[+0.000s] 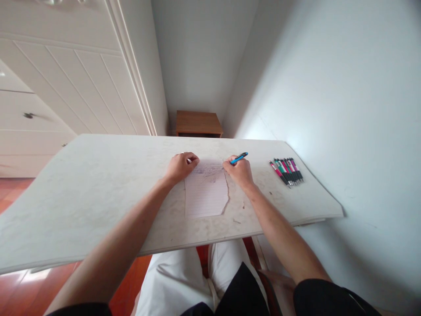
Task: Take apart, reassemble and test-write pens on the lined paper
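A torn sheet of lined paper (pixel 206 193) lies on the white table (pixel 98 188), with scribbles near its top edge. My right hand (pixel 239 171) is closed around a blue pen (pixel 239 158), its tip down at the paper's upper right corner. My left hand (pixel 182 166) rests curled on the paper's upper left corner, pressing it to the table. It holds nothing I can make out.
A row of several coloured pens (pixel 287 170) lies on the table to the right, near the wall. A wooden cabinet (pixel 198 123) stands behind the table. White panelled doors (pixel 66 87) are at the left. My legs show beneath the table's front edge.
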`<state>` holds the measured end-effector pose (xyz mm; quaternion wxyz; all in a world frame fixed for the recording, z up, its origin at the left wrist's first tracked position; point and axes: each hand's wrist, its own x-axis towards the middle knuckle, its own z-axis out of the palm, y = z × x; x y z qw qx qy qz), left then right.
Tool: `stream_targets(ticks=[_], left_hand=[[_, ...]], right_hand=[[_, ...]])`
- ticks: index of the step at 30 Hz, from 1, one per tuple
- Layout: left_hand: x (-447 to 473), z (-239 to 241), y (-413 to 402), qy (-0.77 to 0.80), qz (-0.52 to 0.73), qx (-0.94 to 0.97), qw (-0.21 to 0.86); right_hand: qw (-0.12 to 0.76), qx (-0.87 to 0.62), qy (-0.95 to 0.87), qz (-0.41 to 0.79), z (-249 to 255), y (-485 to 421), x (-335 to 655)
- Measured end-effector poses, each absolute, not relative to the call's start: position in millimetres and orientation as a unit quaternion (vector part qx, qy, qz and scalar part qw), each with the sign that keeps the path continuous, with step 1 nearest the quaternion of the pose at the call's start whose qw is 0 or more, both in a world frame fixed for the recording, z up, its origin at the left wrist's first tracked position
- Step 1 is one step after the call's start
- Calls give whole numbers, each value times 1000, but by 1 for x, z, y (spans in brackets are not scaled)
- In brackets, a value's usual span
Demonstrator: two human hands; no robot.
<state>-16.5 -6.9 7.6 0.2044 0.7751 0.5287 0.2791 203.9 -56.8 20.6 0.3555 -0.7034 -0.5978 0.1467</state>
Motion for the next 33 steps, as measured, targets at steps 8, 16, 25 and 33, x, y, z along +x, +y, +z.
stream_targets(ticks=[8,16,25,33], left_hand=[[-17,8,-8,529,281,773,210],[-17,5,-6,525,284,775,208],[-16,7,-7,530,280,773,207],[-15,9,-8,534,277,771,209]], right_hand=[[363,-703,-594,143,20,-57,205],[369,-694,-600,148,18,-56,204],[358,-695,-610,130,15,-54,206],[352,-704,-606,115,19,-56,206]])
